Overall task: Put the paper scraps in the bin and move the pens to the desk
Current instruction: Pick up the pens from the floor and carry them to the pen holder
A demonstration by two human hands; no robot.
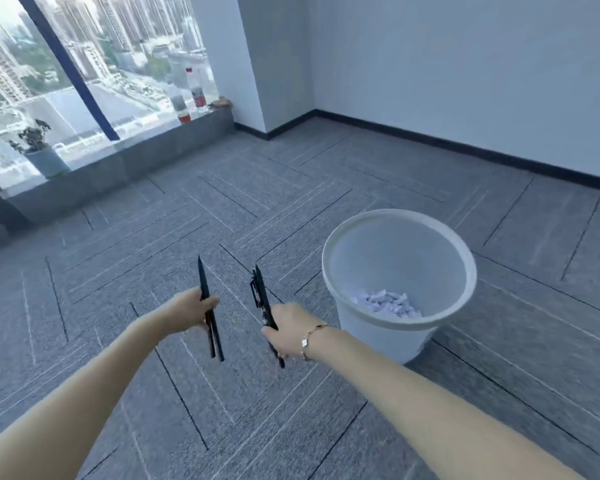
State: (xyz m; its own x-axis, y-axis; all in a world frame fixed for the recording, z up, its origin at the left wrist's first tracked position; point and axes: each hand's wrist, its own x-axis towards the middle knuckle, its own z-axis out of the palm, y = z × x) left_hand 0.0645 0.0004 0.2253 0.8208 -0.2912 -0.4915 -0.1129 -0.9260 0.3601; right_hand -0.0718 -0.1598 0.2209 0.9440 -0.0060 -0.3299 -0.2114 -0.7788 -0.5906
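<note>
Both hands are closed around black pens over the grey carpet. The left hand (187,311) is wrapped round what looks like two pens (208,315) held side by side, tips pointing toward twelve o'clock and the lower ends hanging free below the fist. The right hand (286,329) is clamped on another dark bundle of pens (262,299), one or two, too dark to count, tilted slightly toward eleven o'clock. A bracelet (310,337) sits on the right wrist.

At about two o'clock from the hands stands the white bin (340,271), upright on the floor, with the paper scraps (388,303) lying in a pale heap at its bottom. No loose scraps show on the carpet in view, so the paper part appears finished.

The step in hand looks like carrying the pens to the desk, which is not visible here. To do it well, the person should keep each bundle pinched near its middle so neither pen slides out, hold the tips away from the body while turning, and lay the pens flat and parallel on the desk so they do not roll off.
</note>
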